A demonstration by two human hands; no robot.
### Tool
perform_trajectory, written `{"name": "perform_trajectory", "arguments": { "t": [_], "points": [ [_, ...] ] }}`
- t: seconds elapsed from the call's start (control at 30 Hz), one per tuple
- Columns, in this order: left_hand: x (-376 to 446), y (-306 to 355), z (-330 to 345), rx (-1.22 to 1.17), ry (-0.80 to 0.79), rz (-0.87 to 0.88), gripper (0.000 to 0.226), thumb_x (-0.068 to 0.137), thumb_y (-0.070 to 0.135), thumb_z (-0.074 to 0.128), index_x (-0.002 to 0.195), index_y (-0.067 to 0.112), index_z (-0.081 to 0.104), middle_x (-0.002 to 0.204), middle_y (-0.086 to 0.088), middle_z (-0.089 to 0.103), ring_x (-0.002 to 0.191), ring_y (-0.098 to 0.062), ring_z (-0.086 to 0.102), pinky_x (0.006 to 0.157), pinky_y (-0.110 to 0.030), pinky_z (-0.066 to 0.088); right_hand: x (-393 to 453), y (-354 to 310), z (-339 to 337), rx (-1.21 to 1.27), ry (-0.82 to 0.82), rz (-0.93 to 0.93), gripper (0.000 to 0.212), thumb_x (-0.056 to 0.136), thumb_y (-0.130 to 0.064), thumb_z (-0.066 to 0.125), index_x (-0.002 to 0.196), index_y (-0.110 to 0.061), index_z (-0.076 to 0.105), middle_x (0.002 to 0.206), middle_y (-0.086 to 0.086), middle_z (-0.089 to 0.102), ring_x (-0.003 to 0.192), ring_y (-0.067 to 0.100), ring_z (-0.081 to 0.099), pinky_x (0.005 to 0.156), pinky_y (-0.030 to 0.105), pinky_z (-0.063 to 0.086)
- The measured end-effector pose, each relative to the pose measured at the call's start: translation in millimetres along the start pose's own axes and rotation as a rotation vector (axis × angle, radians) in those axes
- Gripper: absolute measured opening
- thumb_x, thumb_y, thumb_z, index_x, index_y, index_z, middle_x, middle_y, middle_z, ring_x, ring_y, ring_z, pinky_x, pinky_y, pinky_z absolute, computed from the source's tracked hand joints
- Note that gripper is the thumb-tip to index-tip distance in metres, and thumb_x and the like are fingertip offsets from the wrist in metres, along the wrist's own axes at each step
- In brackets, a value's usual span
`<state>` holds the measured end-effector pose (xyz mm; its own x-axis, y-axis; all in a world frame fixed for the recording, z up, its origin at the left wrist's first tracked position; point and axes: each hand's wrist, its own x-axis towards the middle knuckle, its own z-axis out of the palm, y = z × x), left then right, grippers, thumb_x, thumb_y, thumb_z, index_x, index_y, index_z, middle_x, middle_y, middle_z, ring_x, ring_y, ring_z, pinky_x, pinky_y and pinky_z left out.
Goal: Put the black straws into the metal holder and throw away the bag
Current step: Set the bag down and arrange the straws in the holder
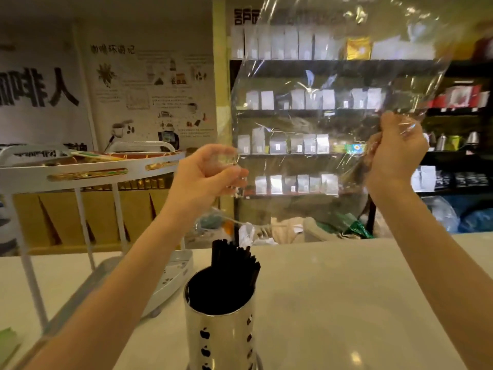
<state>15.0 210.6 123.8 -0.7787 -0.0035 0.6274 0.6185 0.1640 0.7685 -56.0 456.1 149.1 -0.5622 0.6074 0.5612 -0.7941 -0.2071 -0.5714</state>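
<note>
A shiny metal holder [221,340] with apple-shaped cut-outs stands on the pale counter at the bottom centre. A bundle of black straws [232,265] sticks up out of it, leaning slightly right. Above the holder, a large clear plastic bag [333,97] is stretched out in the air, and I see nothing inside it. My left hand [205,177] pinches its lower left corner. My right hand [394,156] grips its lower right edge, bunching the film.
A white two-tier rack [88,172] stands on the counter [346,303] at the left, its base tray close to the holder. Behind the counter are dark shelves [306,113] of white packets, and bags and crumpled wrappings on the floor.
</note>
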Motion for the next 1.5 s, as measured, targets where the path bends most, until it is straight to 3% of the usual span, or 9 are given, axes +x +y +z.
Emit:
{"name": "perform_trajectory", "arguments": {
  "t": [0.1, 0.2, 0.27, 0.37, 0.43, 0.73, 0.97, 1.23, 1.5],
  "points": [
    [-3.8, 2.3, 26.1, -0.026, -0.008, -0.005, 0.056, 0.079, 0.006, 0.062, 0.128, 0.02, 0.04, 0.083, -0.003, 0.073, 0.073, -0.016, 0.071, 0.062, -0.025, 0.057, 20.7, 6.1, -20.1, -0.155, 0.047, -0.016, 0.02, 0.088, -0.021, 0.058, 0.069, -0.025, 0.05, 0.05, -0.007, 0.05, 0.039, 0.005, 0.041, 0.04, 0.021, 0.034],
    [-12.3, -1.6, 53.2, -0.009, -0.044, 0.037, 0.073, 0.08, 0.003, 0.061, 0.135, 0.037, 0.027, 0.093, -0.004, 0.071, 0.078, -0.02, 0.071, 0.073, -0.036, 0.057, 43.3, 11.5, -45.8, -0.371, 0.068, 0.002, 0.025, 0.084, -0.023, 0.061, 0.062, -0.026, 0.049, 0.057, -0.002, 0.049, 0.047, 0.008, 0.043, 0.046, 0.023, 0.035],
    [-19.8, -4.3, 71.5, -0.007, -0.093, 0.031, 0.067, 0.083, 0.001, 0.057, 0.129, 0.044, 0.034, 0.1, -0.003, 0.067, 0.075, -0.017, 0.071, 0.066, -0.029, 0.058, 58.2, 15.9, -65.7, -0.517, 0.036, 0.056, 0.027, 0.082, -0.023, 0.063, 0.058, -0.021, 0.05, 0.056, 0.001, 0.049, 0.046, 0.01, 0.044, 0.044, 0.024, 0.036],
    [-38.7, -10.5, 97.8, 0.005, -0.205, -0.113, 0.042, 0.081, 0.0, 0.059, 0.115, 0.024, 0.057, 0.101, 0.001, 0.065, 0.074, -0.017, 0.07, 0.06, -0.027, 0.059, 69.1, 19.3, -96.2, -0.71, -0.061, 0.213, 0.024, 0.081, -0.021, 0.063, 0.063, -0.008, 0.054, 0.052, 0.007, 0.045, 0.028, 0.006, 0.038, 0.031, 0.016, 0.03],
    [-58.1, -21.3, 113.3, -0.057, -0.279, -0.249, 0.032, 0.081, 0.002, 0.059, 0.11, 0.016, 0.06, 0.098, 0.0, 0.065, 0.073, -0.015, 0.07, 0.057, -0.025, 0.058, 65.0, 21.5, -116.6, -0.801, -0.099, 0.314, 0.03, 0.08, -0.021, 0.064, 0.059, -0.005, 0.051, 0.05, 0.008, 0.044, 0.033, 0.013, 0.037, 0.028, 0.011, 0.023],
    [-132.2, -84.6, 126.3, -0.278, -0.385, -0.773, 0.02, 0.084, 0.007, 0.057, 0.103, 0.004, 0.063, 0.093, -0.013, 0.072, 0.068, -0.017, 0.072, 0.05, -0.025, 0.056, -3.6, 79.3, -210.7, -1.221, -0.21, 0.352, 0.021, 0.079, -0.025, 0.066, 0.068, -0.012, 0.055, 0.07, 0.013, 0.061, 0.074, 0.03, 0.06, 0.076, 0.038, 0.049],
    [-169.2, -106.4, 112.3, -0.224, -0.469, -0.925, 0.015, 0.084, 0.003, 0.057, 0.097, 0.004, 0.064, 0.072, -0.006, 0.072, 0.055, -0.009, 0.069, 0.045, -0.019, 0.053, -57.8, 113.2, -230.4, -1.452, -0.362, 0.454, 0.023, 0.08, -0.028, 0.065, 0.089, -0.007, 0.063, 0.087, 0.014, 0.066, 0.089, 0.033, 0.063, 0.073, 0.035, 0.046],
    [-182.5, -117.7, 99.4, -0.202, -0.566, -0.99, 0.017, 0.083, 0.001, 0.057, 0.099, -0.001, 0.062, 0.061, -0.007, 0.069, 0.05, -0.014, 0.068, 0.042, -0.022, 0.053, -92.0, 126.9, -233.6, -1.708, -0.441, 0.366, 0.032, 0.084, -0.029, 0.054, 0.107, -0.007, 0.054, 0.108, 0.015, 0.063, 0.1, 0.034, 0.057, 0.073, 0.033, 0.038],
    [-175.1, -102.4, 90.7, 0.017, -0.814, -0.935, 0.019, 0.087, 0.017, 0.052, 0.102, 0.01, 0.062, 0.042, -0.003, 0.063, 0.032, -0.014, 0.057, 0.033, -0.018, 0.044, -106.7, 135.2, -234.9, -1.885, -0.501, 0.034, 0.031, 0.086, -0.019, 0.049, 0.111, 0.0, 0.051, 0.117, 0.019, 0.055, 0.109, 0.036, 0.046, 0.084, 0.042, 0.038]
  ]
}}
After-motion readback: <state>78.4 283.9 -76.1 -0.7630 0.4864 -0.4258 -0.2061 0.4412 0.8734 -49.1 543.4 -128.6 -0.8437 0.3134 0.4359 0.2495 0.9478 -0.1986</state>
